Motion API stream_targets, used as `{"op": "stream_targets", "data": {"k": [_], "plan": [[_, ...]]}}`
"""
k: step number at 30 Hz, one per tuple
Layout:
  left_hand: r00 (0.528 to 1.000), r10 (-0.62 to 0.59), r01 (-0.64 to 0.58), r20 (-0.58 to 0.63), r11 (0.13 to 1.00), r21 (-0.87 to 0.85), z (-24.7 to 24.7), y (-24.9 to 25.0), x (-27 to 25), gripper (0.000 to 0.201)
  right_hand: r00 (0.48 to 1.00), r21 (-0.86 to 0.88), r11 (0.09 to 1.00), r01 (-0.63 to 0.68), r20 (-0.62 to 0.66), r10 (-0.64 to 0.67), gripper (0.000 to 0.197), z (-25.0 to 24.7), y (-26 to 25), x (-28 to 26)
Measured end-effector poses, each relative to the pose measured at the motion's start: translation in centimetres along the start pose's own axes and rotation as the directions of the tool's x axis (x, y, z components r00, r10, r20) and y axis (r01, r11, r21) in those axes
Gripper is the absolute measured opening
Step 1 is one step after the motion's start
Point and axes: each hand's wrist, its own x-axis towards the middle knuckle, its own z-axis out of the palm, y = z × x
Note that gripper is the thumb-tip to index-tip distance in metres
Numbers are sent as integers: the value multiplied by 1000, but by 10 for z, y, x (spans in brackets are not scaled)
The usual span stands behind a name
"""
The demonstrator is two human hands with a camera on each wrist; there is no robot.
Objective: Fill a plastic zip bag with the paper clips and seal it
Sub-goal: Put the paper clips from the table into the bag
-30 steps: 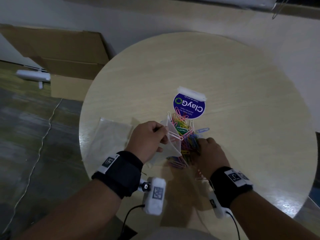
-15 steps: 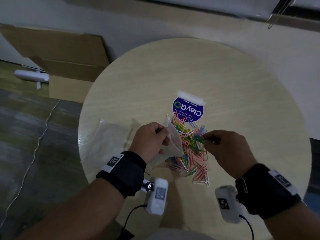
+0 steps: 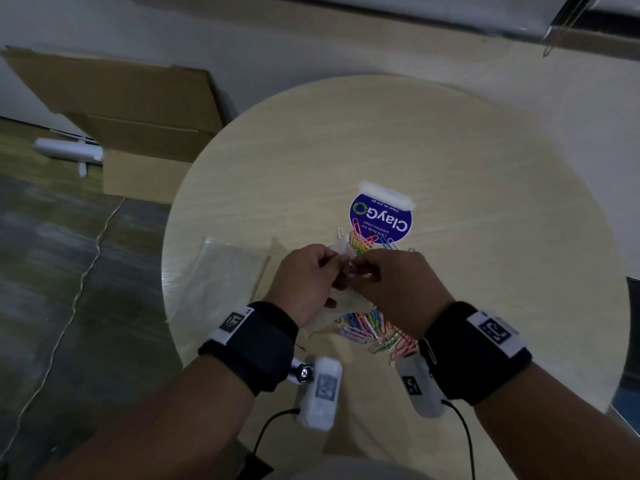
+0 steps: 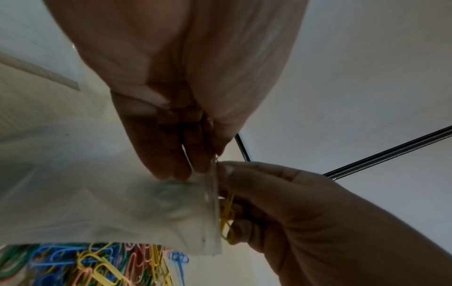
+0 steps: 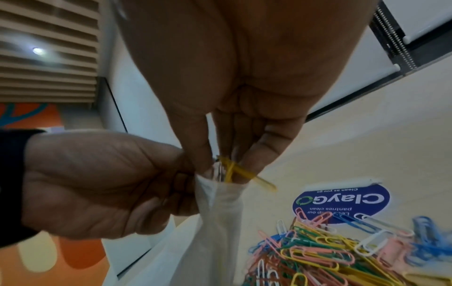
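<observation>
My left hand (image 3: pixel 313 275) pinches the mouth of a clear zip bag (image 4: pixel 137 209), holding it up above the round table (image 3: pixel 485 237). Against the bag's opening (image 5: pixel 220 185) my right hand (image 3: pixel 384 275) pinches a few yellow paper clips (image 5: pixel 234 172); their ends stick out past the fingertips (image 5: pixel 254 162). A heap of coloured paper clips (image 5: pixel 330 251) lies on the table under both hands, partly hidden by them in the head view. What is inside the bag cannot be made out.
A blue round ClayGo sticker (image 3: pixel 381 218) lies just beyond the heap. Another clear plastic bag (image 3: pixel 221 285) lies flat at the table's left edge. A cardboard box (image 3: pixel 138 133) and a white device (image 3: pixel 69 152) sit on the floor to the left.
My right hand lifted off the heap with clips and moved left to the bag's mouth. My left hand kept its hold on the bag and raised it slightly.
</observation>
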Motion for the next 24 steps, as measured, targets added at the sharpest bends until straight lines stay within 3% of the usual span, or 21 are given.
{"op": "stream_targets", "data": {"k": [3,6,8,12,16,17,20,22,24], "plan": [[1000,-4,4,-3,1000,-3,-4,-1,-1,22,994,183,981,-64,-75,79,19,-10,5,-1],[1000,0,0,-7,1000,-6,-7,-5,0,22,962,446,875,-188,-97,256,16,-11,16,0],[1000,2,-2,-6,1000,-16,-9,-5,-1,23,947,419,882,-218,-130,295,7,-5,20,5],[999,7,-7,31,1000,0,-14,0,-4,23,979,237,950,-203,52,196,13,11,13,11],[988,130,-119,-81,985,126,-38,-14,1,20,981,228,955,-188,-10,195,8,16,10,18],[986,153,-136,-65,968,213,-43,-21,0,35,980,256,948,-186,-16,197,8,17,9,19],[987,91,-145,136,866,479,-39,-44,0,131,983,297,939,-176,-4,185,7,23,7,21],[980,109,-179,169,856,485,-30,-61,4,148,985,295,941,-168,6,174,8,24,4,21],[981,133,-183,140,866,465,-24,-74,10,130,988,312,938,-152,12,157,8,25,2,20]]}}
